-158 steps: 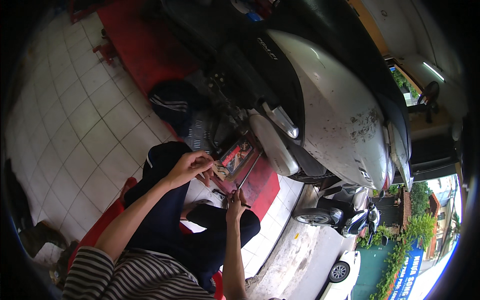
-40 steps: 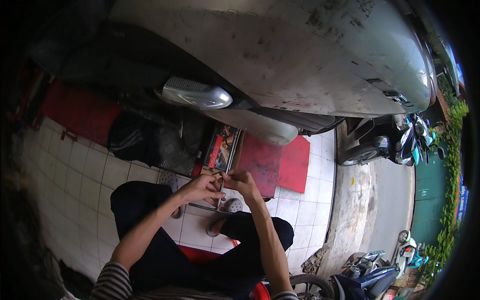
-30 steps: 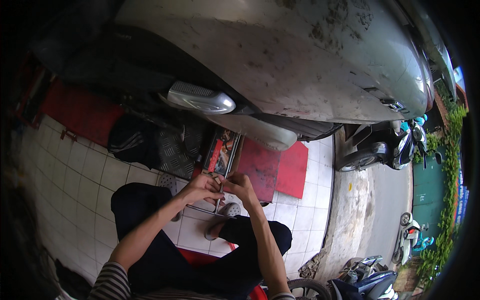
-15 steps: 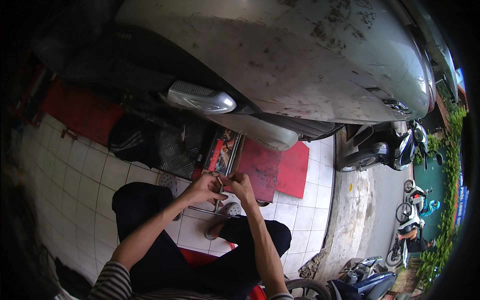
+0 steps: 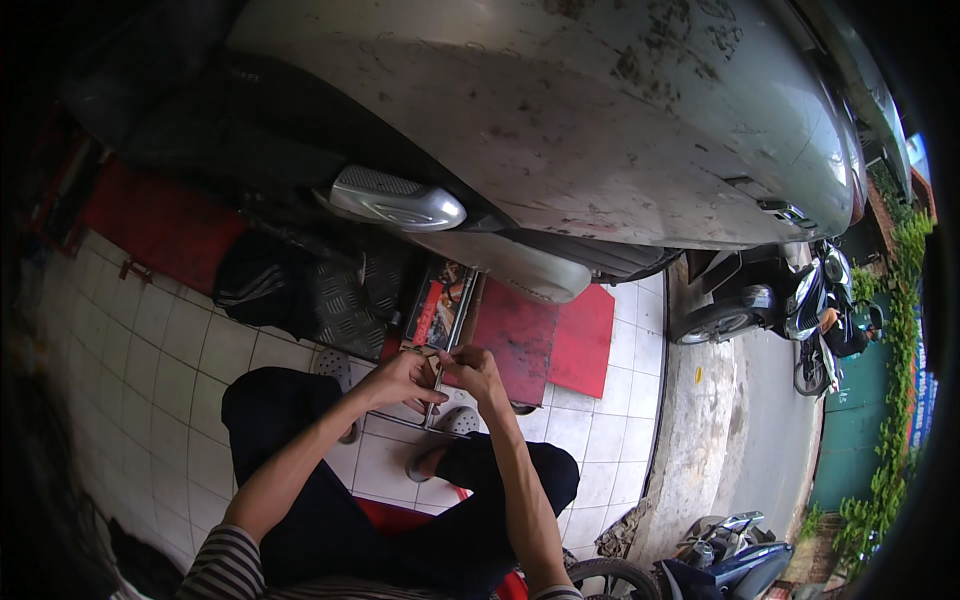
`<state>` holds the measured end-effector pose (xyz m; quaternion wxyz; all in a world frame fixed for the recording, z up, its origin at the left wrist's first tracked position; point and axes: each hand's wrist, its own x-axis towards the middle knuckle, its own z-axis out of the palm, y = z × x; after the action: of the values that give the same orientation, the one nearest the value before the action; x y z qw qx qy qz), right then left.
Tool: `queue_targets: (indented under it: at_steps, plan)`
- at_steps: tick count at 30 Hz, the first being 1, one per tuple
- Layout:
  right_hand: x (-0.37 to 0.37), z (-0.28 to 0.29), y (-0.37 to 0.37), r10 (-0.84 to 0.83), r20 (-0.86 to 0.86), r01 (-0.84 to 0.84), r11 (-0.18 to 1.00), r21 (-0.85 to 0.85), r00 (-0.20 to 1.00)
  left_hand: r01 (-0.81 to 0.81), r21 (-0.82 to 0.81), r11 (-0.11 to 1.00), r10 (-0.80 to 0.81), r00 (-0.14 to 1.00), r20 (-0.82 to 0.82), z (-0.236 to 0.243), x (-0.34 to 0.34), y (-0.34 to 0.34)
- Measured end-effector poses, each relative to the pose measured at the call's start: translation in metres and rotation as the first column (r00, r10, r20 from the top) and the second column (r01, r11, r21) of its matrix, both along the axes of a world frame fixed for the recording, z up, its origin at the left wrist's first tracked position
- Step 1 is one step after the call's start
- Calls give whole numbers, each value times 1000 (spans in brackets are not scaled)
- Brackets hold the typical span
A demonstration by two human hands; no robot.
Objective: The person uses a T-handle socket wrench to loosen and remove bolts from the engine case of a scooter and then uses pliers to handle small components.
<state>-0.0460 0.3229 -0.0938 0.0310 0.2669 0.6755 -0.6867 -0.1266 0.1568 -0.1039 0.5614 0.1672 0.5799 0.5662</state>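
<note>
Grey rod is pinched by the left hand and right hand; a box lies just past their grip.

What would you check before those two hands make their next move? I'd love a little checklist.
1. Both hands visible: ok. The left hand and right hand are close together, fingers bent.
2. Grip on the thin metal bar: cannot tell. The fingers hide where they meet it.
3. Hands apart from the grey scooter: ok.
4. Striped dark bundle away from the fingers: ok. It lies well to the left.
5. Right foot's clog free of the things above it: cannot tell. It shows just below the hands, partly covered.
</note>
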Motion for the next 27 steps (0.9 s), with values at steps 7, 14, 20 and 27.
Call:
queue_targets:
  at_steps: [7,14,20,27]
  plan:
    - [0,-3,3,-16,59,9,993,120,998,12,27,1000,-13,999,33,3,1,2]
    - [2,12,7,132,-33,-131,990,49,991,60,121,991,-73,991,110,-18,1,-5]
    - [0,-9,-1,-12,-17,14,995,102,1000,100,-49,994,-104,991,-84,0,1,-2]
    - [-6,8,1,39,78,-48,991,128,996,-1,69,998,-7,993,114,-9,3,-4]
